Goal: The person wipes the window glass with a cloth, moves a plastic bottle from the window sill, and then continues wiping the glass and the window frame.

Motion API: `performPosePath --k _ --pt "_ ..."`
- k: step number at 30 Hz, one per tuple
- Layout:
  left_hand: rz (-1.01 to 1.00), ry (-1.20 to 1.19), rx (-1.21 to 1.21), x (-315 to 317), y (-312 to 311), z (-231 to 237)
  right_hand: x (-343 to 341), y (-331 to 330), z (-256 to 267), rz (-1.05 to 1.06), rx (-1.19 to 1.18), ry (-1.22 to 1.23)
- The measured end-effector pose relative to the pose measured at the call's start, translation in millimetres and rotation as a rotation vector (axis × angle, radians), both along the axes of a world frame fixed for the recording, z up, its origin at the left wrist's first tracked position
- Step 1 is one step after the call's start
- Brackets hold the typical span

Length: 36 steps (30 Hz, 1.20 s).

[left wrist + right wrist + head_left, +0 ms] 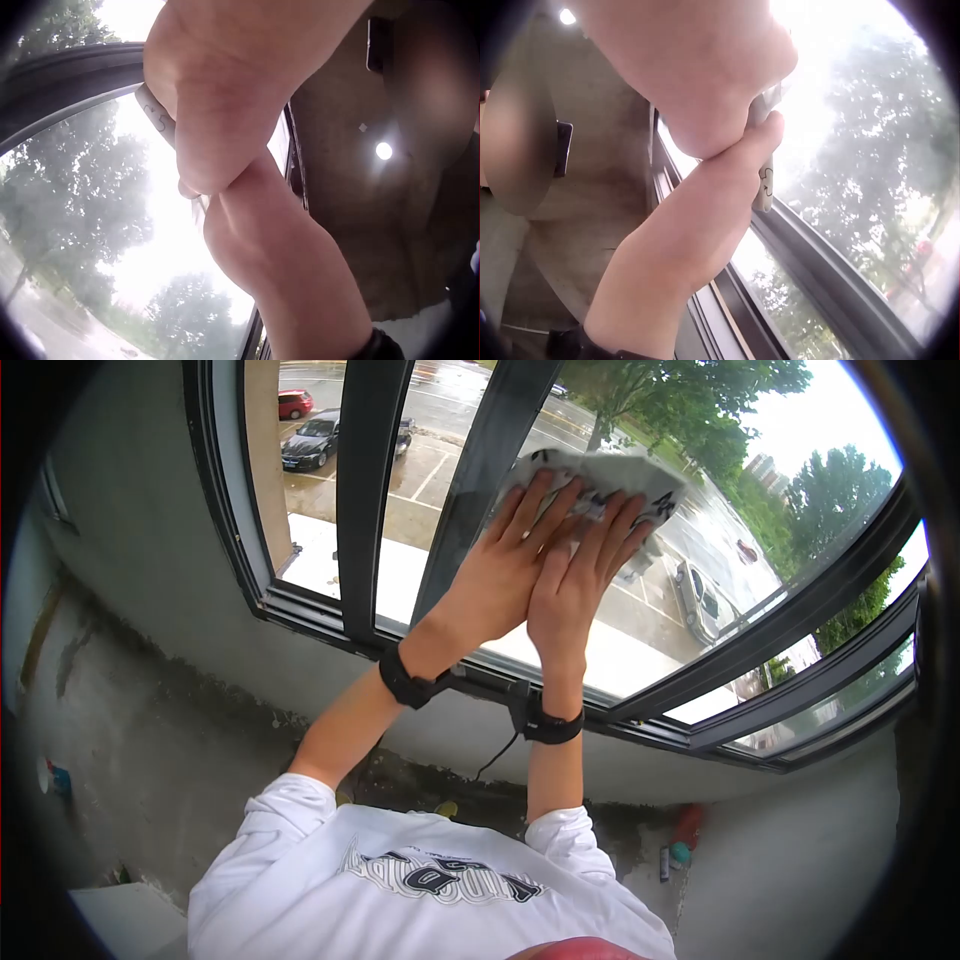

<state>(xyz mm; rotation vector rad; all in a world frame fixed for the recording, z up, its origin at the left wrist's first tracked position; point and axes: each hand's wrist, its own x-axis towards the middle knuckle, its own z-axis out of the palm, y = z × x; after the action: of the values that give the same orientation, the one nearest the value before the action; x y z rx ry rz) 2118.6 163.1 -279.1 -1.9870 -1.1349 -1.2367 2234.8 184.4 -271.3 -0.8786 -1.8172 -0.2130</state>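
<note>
Both hands press a crumpled whitish sheet with dark markings [655,485] against the window glass [640,610], fingers extended and spread over it. The left hand [490,585] lies beside the right hand [568,595], their thumb sides touching. An edge of the sheet [156,116] shows past the left hand [225,97] in the left wrist view. From the right wrist, the sheet's edge [766,187] appears beyond the right hand [705,75] and the left hand [727,172]. Whether it is paper or cloth, I cannot tell.
Dark window frame bars [372,490] stand left of the hands, and a slanting bar [800,625] runs to the right. The sill-side frame [300,622] crosses below. On the floor at lower right are a red object [688,825] and a teal one [681,852].
</note>
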Motion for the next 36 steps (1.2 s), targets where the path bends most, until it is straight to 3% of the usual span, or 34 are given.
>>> performPosePath --k 4,7,11,15,17,18,21,25,29,32,36 --pt "-0.057 -0.031 0.158 1.3 18.0 58.2 -2.7 10.5 76.0 -0.005 0.141 -0.003" --pt "-0.101 -0.062 0.185 -0.9 16.1 43.3 -5.3 6.8 58.3 -0.074 0.106 -0.079" --pt "-0.021 -0.019 -0.194 -8.1 -7.5 -48.2 -7.5 -6.3 -45.0 -0.108 -0.081 -0.122" --pt "-0.147 0.135 -0.476 -9.5 -21.7 -149.7 -3.7 -26.7 -168.1 -0.081 -0.273 0.004" --pt "-0.155 0.19 -0.466 -6.8 -22.3 -165.9 -5.3 -37.5 -194.7 -0.042 -0.4 0.262" --pt "-0.166 0.177 -0.45 -5.5 -21.3 -169.8 -3.6 -37.1 -195.9 -0.047 -0.401 0.27" --pt "-0.198 0.157 -0.491 -1.6 -22.5 -134.2 2.5 -27.6 -160.2 0.013 -0.265 0.244" --pt "-0.127 -0.001 -0.187 3.2 3.1 -50.3 6.7 -6.4 -43.3 -0.048 -0.017 0.019" --pt "-0.134 -0.054 0.116 3.9 23.6 36.6 0.6 14.0 48.5 -0.041 0.183 0.013" --pt "-0.135 -0.086 0.166 8.6 30.0 42.7 1.0 16.5 60.0 -0.084 0.245 -0.044" --pt "-0.018 -0.014 -0.046 16.5 20.6 -21.4 9.9 10.6 -12.3 -0.096 0.116 0.004"
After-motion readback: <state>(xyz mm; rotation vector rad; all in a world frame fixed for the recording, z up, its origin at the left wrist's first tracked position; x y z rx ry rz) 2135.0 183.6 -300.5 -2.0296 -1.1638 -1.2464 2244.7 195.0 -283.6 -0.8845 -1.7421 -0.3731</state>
